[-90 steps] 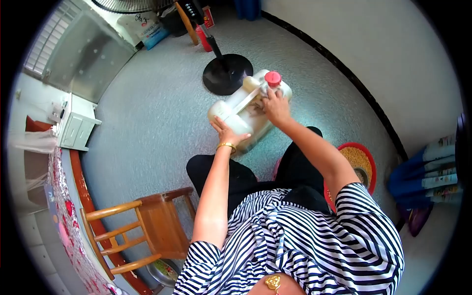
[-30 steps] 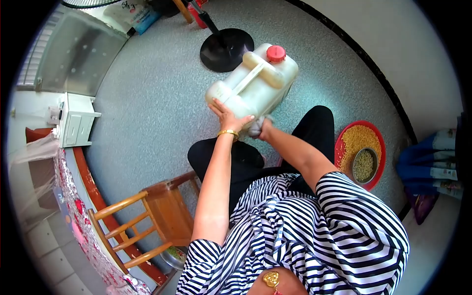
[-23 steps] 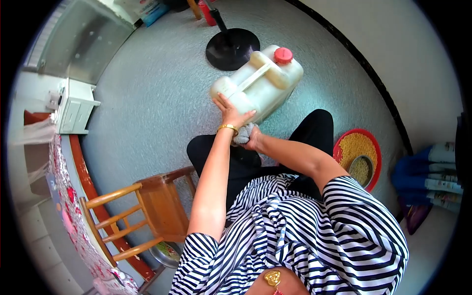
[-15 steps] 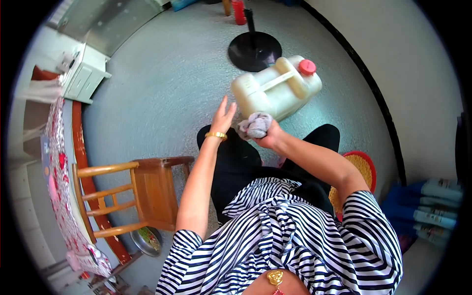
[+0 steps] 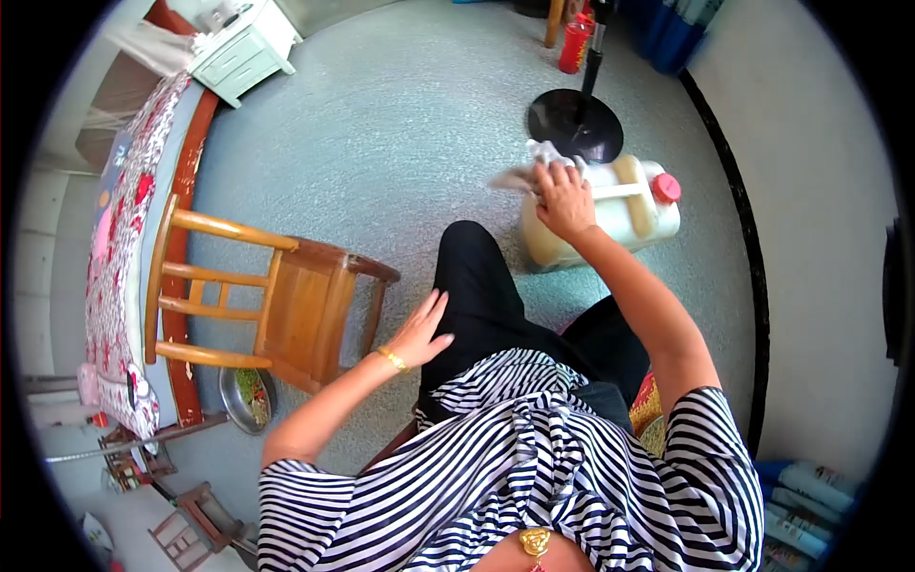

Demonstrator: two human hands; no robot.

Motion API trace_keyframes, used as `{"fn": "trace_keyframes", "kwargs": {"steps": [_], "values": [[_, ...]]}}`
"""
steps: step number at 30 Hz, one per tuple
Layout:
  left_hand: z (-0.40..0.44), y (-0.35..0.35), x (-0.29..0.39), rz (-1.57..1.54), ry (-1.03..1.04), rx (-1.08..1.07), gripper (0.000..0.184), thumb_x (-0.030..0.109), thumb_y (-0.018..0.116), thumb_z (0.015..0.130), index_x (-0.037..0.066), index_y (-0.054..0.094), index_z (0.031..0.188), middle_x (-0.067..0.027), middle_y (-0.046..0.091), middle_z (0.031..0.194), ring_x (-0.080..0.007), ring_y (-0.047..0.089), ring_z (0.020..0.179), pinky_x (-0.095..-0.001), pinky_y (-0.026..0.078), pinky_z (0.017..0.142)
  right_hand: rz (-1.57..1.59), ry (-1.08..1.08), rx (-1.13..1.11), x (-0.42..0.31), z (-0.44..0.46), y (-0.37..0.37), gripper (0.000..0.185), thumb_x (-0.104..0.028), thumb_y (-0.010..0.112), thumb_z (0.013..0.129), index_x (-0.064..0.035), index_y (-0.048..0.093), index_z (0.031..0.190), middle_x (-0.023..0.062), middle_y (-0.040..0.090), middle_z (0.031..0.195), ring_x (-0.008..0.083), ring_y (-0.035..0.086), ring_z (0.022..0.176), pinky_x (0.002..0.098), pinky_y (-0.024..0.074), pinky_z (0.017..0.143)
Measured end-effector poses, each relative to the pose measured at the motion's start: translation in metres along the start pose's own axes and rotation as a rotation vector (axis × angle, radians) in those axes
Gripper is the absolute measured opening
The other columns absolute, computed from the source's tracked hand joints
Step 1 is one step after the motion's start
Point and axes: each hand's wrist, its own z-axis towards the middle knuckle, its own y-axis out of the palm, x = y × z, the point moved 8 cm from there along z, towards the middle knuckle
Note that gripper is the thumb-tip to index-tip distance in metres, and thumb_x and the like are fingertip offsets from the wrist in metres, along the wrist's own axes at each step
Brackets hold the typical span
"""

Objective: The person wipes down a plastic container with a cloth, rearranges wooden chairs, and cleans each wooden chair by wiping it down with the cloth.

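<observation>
My right hand (image 5: 566, 200) presses a greyish-white cloth (image 5: 553, 153) onto the left end of a large pale plastic jug (image 5: 610, 214). Part of the cloth sticks out past the fingers and looks smeared by motion. The jug lies on the floor in front of my knees, with its red cap (image 5: 666, 188) at the right end and a moulded handle on top. My left hand (image 5: 419, 330) holds nothing; its fingers are stretched and spread beside my left thigh (image 5: 474, 272).
A wooden chair (image 5: 305, 305) stands to my left, with a metal bowl (image 5: 232, 400) of green bits behind it. Beyond the jug is a black round stand base (image 5: 576, 124) and a red bottle (image 5: 575, 45). A wall (image 5: 810, 191) runs along the right.
The cloth has gone from a bunch held before the jug to its upper left end. My left hand has dropped back beside my thigh. The whole view has also shifted.
</observation>
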Motion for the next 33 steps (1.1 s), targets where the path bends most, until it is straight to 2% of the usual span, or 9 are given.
{"fn": "trace_keyframes", "kwargs": {"steps": [4, 7, 10, 12, 15, 17, 19, 25, 33], "values": [[-0.090, 0.021, -0.011, 0.135, -0.065, -0.761, 0.071, 0.041, 0.056, 0.078, -0.003, 0.032, 0.128, -0.0266, 0.042, 0.123, -0.0353, 0.044, 0.113, -0.0377, 0.035, 0.095, -0.205, -0.327, -0.145, -0.028, -0.001, 0.041, 0.037, -0.021, 0.059, 0.070, -0.0137, 0.054, 0.105, 0.0039, 0.051, 0.105, 0.0216, 0.044, 0.103, 0.0398, 0.0345, 0.082], [-0.177, 0.030, 0.009, 0.167, -0.166, -1.231, 0.069, 0.037, 0.060, 0.075, -0.002, 0.035, 0.127, -0.0236, 0.047, 0.120, -0.0344, 0.046, 0.110, -0.0380, 0.037, 0.093, -0.181, -0.277, -0.242, -0.028, 0.011, 0.043, 0.033, -0.021, 0.060, 0.069, -0.0132, 0.056, 0.101, 0.0016, 0.052, 0.103, 0.0196, 0.045, 0.102, 0.0382, 0.0332, 0.081], [-0.212, 0.030, 0.036, -0.022, -0.272, -1.277, 0.076, 0.034, 0.061, 0.074, -0.001, 0.026, 0.132, -0.0246, 0.053, 0.111, -0.0358, 0.052, 0.102, -0.0386, 0.041, 0.086, -0.157, -0.271, -0.182, -0.028, 0.018, 0.039, 0.036, -0.022, 0.061, 0.068, -0.0129, 0.056, 0.102, 0.0017, 0.053, 0.101, 0.0189, 0.045, 0.100, 0.0380, 0.0335, 0.080], [-0.217, 0.018, 0.036, 0.091, -0.505, -1.104, 0.084, 0.030, 0.060, 0.074, 0.001, 0.010, 0.136, -0.0259, 0.056, 0.103, -0.0367, 0.056, 0.094, -0.0387, 0.044, 0.080, -0.142, -0.259, -0.122, -0.027, 0.021, 0.040, 0.037, -0.022, 0.061, 0.067, -0.0137, 0.056, 0.103, 0.0017, 0.054, 0.098, 0.0185, 0.046, 0.099, 0.0389, 0.0338, 0.080], [-0.220, 0.016, 0.049, 0.026, -0.627, -0.969, 0.083, 0.027, 0.053, 0.079, 0.001, -0.001, 0.136, -0.0276, 0.055, 0.104, -0.0372, 0.057, 0.091, -0.0390, 0.045, 0.079, -0.097, -0.225, -0.112, -0.022, 0.030, 0.042, 0.039, -0.023, 0.063, 0.065, -0.0152, 0.056, 0.103, 0.0014, 0.054, 0.095, 0.0188, 0.046, 0.098, 0.0401, 0.0336, 0.081], [-0.230, 0.028, 0.041, 0.013, -0.693, -0.931, 0.086, 0.028, 0.060, 0.074, 0.001, 0.005, 0.134, -0.0266, 0.055, 0.105, -0.0371, 0.056, 0.095, -0.0397, 0.044, 0.080, -0.074, -0.225, -0.081, -0.023, 0.035, 0.038, 0.038, -0.024, 0.065, 0.063, -0.0161, 0.057, 0.099, 0.0016, 0.055, 0.094, 0.0198, 0.047, 0.097, 0.0413, 0.0341, 0.080], [-0.237, 0.035, 0.029, 0.021, -0.643, -0.800, 0.076, 0.028, 0.051, 0.080, 0.006, 0.005, 0.136, -0.0270, 0.054, 0.104, -0.0398, 0.056, 0.091, -0.0431, 0.044, 0.078, -0.058, -0.126, -0.159, -0.015, 0.042, 0.038, 0.035, -0.025, 0.067, 0.061, -0.0160, 0.057, 0.094, 0.0025, 0.055, 0.095, 0.0211, 0.047, 0.097, 0.0416, 0.0350, 0.079], [-0.248, 0.054, 0.020, 0.079, -0.708, -0.845, 0.066, 0.032, 0.039, 0.085, 0.010, 0.004, 0.137, -0.0289, 0.054, 0.101, -0.0428, 0.057, 0.086, -0.0473, 0.046, 0.073, 0.013, 0.046, -0.162, 0.006, 0.067, 0.043, 0.027, -0.031, 0.062, 0.065, -0.0137, 0.062, 0.086, 0.0055, 0.059, 0.089, 0.0247, 0.054, 0.094, 0.0431, 0.0383, 0.077], [-0.254, 0.064, 0.013, 0.000, -0.804, -0.927, 0.064, 0.032, 0.036, 0.086, 0.011, 0.005, 0.137, -0.0293, 0.054, 0.100, -0.0431, 0.057, 0.084, -0.0482, 0.046, 0.070, 0.147, 0.390, -0.796, 0.064, 0.102, 0.107, 0.043, -0.040, 0.053, 0.069, -0.0074, 0.065, 0.094, 0.0156, 0.061, 0.099, 0.0314, 0.056, 0.098, 0.0390, 0.0428, 0.085]]}}
